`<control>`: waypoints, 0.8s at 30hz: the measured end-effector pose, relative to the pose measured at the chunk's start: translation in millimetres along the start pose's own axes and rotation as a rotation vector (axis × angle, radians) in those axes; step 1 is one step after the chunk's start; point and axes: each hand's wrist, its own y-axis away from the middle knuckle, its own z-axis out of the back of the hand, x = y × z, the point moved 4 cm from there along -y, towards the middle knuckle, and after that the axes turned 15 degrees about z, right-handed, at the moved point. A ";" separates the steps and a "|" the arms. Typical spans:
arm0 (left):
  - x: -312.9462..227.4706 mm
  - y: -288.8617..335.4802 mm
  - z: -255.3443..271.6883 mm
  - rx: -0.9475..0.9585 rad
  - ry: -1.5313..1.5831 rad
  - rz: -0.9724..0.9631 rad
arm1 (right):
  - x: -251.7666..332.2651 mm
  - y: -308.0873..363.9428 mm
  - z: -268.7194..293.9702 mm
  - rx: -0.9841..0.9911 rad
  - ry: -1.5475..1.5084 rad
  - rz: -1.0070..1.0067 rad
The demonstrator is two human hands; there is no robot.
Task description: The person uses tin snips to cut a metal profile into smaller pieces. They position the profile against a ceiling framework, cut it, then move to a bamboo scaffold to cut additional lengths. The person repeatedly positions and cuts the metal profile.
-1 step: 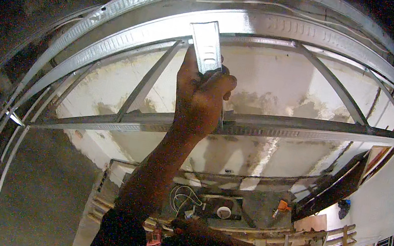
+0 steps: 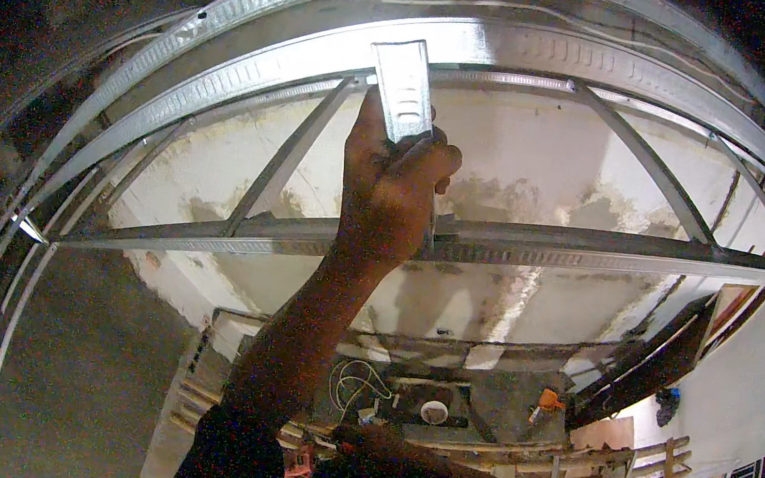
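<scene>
Up near the centre top of the frame, we see one hand [image 2: 396, 192] raised with its grip pressed together around a short piece of ribbed metal channel [image 2: 403, 88], the fingers [image 2: 433, 158] wrapped over its lower end while the upper end stands clear above the knuckles. Which hand it is we cannot tell for certain; the forearm rises from the lower middle of the frame, and we take it for the left, with no other hand showing. The short piece is held upright, its top just below the curved metal track [image 2: 526, 49] that arcs across the upper frame. Behind the hand, a long horizontal metal stud [image 2: 596, 252] runs from left to right, crossed by slanting studs [image 2: 288, 162] that climb toward the track. Beyond the framing lies a patchy white plastered wall [image 2: 531, 152]. Toward the lower centre we make out a coil of white cable [image 2: 352, 383] and a round white fitting [image 2: 435, 411], and at lower right some wooden slats [image 2: 635, 460].
</scene>
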 end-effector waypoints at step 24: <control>-123.8 -3.8 21.9 0.039 -1.036 -0.596 | 229.6 -40.8 203.4 -1.257 0.059 0.590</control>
